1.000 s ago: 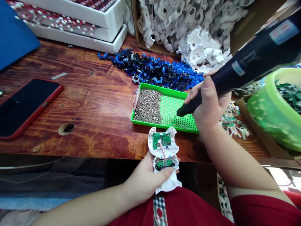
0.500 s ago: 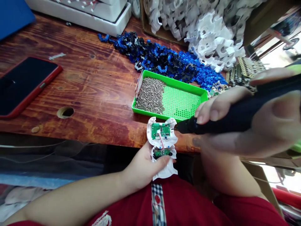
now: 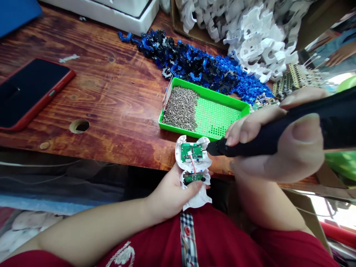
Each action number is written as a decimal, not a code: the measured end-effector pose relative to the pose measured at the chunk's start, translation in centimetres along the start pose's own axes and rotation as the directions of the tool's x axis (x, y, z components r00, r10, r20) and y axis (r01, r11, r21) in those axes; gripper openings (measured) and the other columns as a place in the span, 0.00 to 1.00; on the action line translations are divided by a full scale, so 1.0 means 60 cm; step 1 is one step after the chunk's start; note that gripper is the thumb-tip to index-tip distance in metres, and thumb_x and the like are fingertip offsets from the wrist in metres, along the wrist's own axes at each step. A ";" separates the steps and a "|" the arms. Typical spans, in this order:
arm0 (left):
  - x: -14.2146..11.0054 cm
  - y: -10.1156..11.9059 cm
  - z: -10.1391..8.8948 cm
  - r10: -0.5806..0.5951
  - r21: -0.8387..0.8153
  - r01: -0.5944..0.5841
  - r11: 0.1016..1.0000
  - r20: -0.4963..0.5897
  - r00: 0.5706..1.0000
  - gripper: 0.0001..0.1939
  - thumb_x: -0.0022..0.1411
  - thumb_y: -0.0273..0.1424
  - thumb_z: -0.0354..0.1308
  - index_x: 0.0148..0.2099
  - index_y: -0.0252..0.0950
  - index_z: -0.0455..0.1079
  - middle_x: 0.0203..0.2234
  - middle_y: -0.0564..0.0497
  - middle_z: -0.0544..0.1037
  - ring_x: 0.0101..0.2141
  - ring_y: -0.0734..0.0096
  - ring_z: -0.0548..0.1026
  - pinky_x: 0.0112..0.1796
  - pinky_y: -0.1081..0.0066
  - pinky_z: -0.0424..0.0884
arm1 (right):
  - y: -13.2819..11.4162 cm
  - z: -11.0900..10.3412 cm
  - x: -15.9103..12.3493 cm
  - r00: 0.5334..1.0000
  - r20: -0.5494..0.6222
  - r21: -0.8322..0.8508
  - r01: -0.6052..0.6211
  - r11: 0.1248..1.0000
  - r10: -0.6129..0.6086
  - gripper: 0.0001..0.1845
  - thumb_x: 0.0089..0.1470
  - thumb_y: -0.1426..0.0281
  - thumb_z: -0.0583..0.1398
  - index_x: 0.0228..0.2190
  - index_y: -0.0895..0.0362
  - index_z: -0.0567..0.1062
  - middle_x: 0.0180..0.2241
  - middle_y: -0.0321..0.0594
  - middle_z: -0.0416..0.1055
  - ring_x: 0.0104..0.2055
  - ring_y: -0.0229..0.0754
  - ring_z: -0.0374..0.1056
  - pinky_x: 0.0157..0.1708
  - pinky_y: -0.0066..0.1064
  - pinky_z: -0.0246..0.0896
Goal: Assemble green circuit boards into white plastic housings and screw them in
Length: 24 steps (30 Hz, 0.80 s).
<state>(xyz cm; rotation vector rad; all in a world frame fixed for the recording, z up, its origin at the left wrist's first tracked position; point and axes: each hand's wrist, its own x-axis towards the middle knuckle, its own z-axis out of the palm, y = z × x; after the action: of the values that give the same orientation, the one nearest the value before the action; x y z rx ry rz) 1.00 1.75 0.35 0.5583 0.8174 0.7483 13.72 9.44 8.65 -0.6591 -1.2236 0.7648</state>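
My left hand (image 3: 174,191) is closed around a white plastic housing (image 3: 198,201), its thumb pressed over the lower part. Inside the housing's upper part sits a green circuit board (image 3: 187,151), joined by a red and white wire to a smaller green board (image 3: 191,179) below. My right hand (image 3: 278,142) grips a black electric screwdriver (image 3: 258,146), angled down to the left. Its tip meets the right edge of the upper board; whether a screw is under it is too small to tell.
Behind the housing lies a green perforated tray (image 3: 204,136) with small screws (image 3: 180,109) heaped at its left. Blue and black plastic parts (image 3: 194,66) and white shells (image 3: 258,44) are piled beyond. A red-cased phone (image 3: 30,92) rests at left. A co-worker's hand (image 3: 338,56) shows at far right.
The view has shifted slightly, so the bench things sit a little higher and further right. The screwdriver tip stays at the board's right edge. A co-worker's hand has come into view.
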 end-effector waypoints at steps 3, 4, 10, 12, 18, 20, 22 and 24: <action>-0.001 -0.001 0.000 0.016 -0.001 -0.016 1.000 0.002 1.000 0.28 0.52 0.32 0.64 0.53 0.34 0.59 0.44 0.44 0.75 0.34 0.70 0.76 0.36 0.71 0.73 | 0.003 -0.003 -0.006 1.000 0.021 -0.023 -0.013 1.000 0.014 0.08 0.47 0.66 0.60 0.30 0.53 0.65 0.14 0.25 0.60 0.14 0.36 0.61 0.14 0.31 0.59; -0.001 -0.001 0.000 0.019 -0.004 -0.019 1.000 0.002 1.000 0.28 0.52 0.32 0.64 0.53 0.34 0.59 0.43 0.44 0.75 0.34 0.70 0.76 0.36 0.72 0.73 | 0.003 -0.005 -0.008 0.999 0.037 -0.035 -0.004 0.999 0.006 0.07 0.47 0.66 0.60 0.29 0.52 0.65 0.14 0.26 0.60 0.14 0.36 0.61 0.14 0.31 0.60; -0.002 -0.003 0.000 0.004 -0.042 -0.004 0.999 0.006 1.000 0.28 0.52 0.31 0.64 0.53 0.34 0.58 0.42 0.44 0.75 0.33 0.70 0.77 0.35 0.72 0.73 | 0.008 -0.008 -0.017 0.997 0.059 -0.035 0.054 0.998 -0.052 0.08 0.48 0.65 0.60 0.30 0.52 0.66 0.16 0.25 0.61 0.14 0.36 0.62 0.15 0.32 0.62; -0.002 -0.004 -0.001 -0.001 -0.045 0.002 0.999 0.018 1.000 0.28 0.53 0.31 0.64 0.53 0.34 0.57 0.43 0.44 0.75 0.34 0.69 0.77 0.36 0.71 0.73 | 0.012 -0.008 -0.018 0.997 0.049 -0.015 0.062 0.998 -0.061 0.09 0.48 0.65 0.60 0.30 0.53 0.65 0.15 0.25 0.60 0.13 0.36 0.61 0.13 0.31 0.59; -0.004 0.003 -0.001 -0.007 0.000 0.007 1.000 0.015 1.000 0.27 0.53 0.31 0.64 0.53 0.34 0.59 0.45 0.42 0.75 0.37 0.66 0.77 0.39 0.70 0.72 | 0.004 -0.013 -0.010 0.999 -0.007 0.044 0.041 0.998 -0.040 0.12 0.47 0.63 0.60 0.32 0.55 0.64 0.14 0.26 0.61 0.11 0.36 0.59 0.11 0.31 0.57; -0.006 0.008 -0.001 -0.037 0.005 0.037 0.999 0.020 0.999 0.27 0.51 0.31 0.64 0.52 0.34 0.61 0.44 0.42 0.76 0.38 0.64 0.77 0.38 0.69 0.72 | -0.008 -0.017 -0.002 0.999 -0.019 0.029 0.036 0.999 -0.036 0.12 0.47 0.62 0.60 0.32 0.54 0.65 0.14 0.26 0.62 0.12 0.36 0.59 0.12 0.31 0.58; -0.008 0.013 -0.001 -0.075 -0.005 0.076 0.997 0.010 0.997 0.27 0.49 0.32 0.66 0.51 0.34 0.62 0.41 0.43 0.77 0.36 0.63 0.77 0.37 0.67 0.72 | -0.016 -0.022 0.009 0.995 -0.082 -0.005 0.053 0.999 -0.054 0.09 0.50 0.63 0.58 0.34 0.53 0.65 0.15 0.26 0.63 0.14 0.35 0.61 0.14 0.30 0.59; -0.010 0.016 0.000 -0.106 -0.036 0.106 0.994 -0.006 0.994 0.28 0.47 0.32 0.67 0.50 0.34 0.63 0.39 0.45 0.77 0.35 0.62 0.77 0.37 0.66 0.72 | -0.010 -0.026 0.025 0.990 -0.143 -0.023 0.005 1.000 -0.009 0.07 0.52 0.64 0.55 0.35 0.51 0.63 0.16 0.25 0.63 0.16 0.33 0.62 0.15 0.27 0.58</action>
<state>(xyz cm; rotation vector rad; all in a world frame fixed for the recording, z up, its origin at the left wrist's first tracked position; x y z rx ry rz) 0.37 1.90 1.26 0.4767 0.8332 0.6670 15.56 10.20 9.64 -0.7159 -1.1038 0.6867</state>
